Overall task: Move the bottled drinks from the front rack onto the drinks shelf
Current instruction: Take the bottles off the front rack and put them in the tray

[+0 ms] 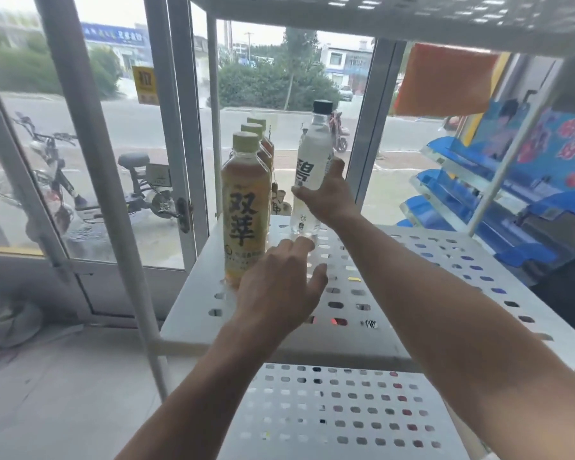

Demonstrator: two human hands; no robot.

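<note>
My right hand (326, 194) grips a clear bottle with a black cap (312, 161) around its middle, tilted slightly, its base just above or touching the white perforated shelf (395, 260). My left hand (279, 287) reaches forward with fingers straight, fingertips touching the bottle's base. A row of three amber tea bottles with pale green caps (244, 207) stands at the shelf's left edge, one behind another.
A white upright post (113, 227) stands at the left front. A lower perforated shelf (339, 413) lies beneath. A shelf (412, 18) runs overhead. Blue display trays (478, 207) sit at right. Glass door and window lie behind.
</note>
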